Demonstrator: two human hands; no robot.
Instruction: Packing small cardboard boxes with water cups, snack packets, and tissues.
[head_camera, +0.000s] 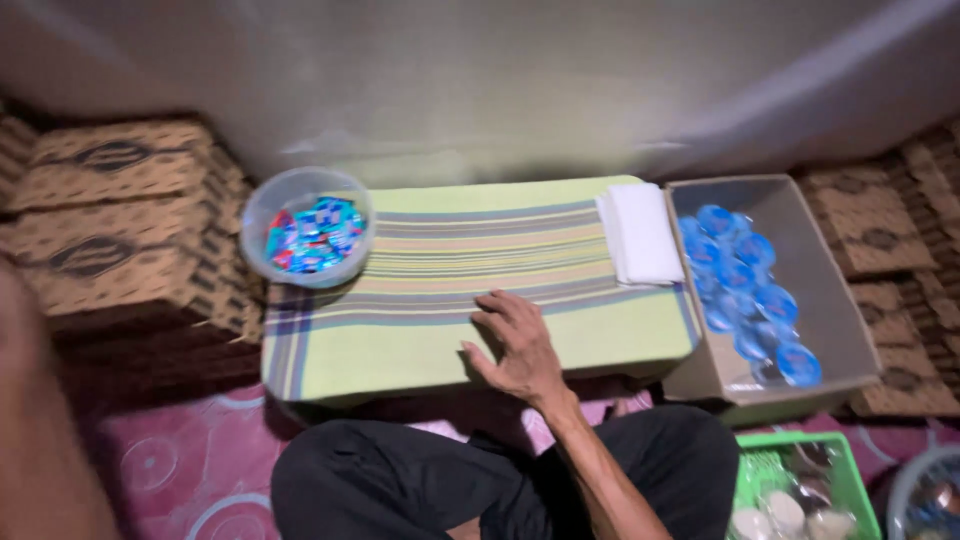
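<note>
The right hand lies open, fingers spread, flat on the green striped cloth that covers the low tabletop, near its front edge; the left hand is out of view. At the cloth's far left corner sits a clear round plastic bowl of blue and red sachets, and at its far right corner a folded white stack of napkins. Just right of the cloth stands an open cardboard box holding blue-lidded cups, with brown patterned cartons stacked left of the bowl.

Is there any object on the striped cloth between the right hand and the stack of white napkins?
Nothing visible. The right hand rests flat on the striped cloth, and only bare cloth lies between it and the white napkins at the far right corner.
</note>
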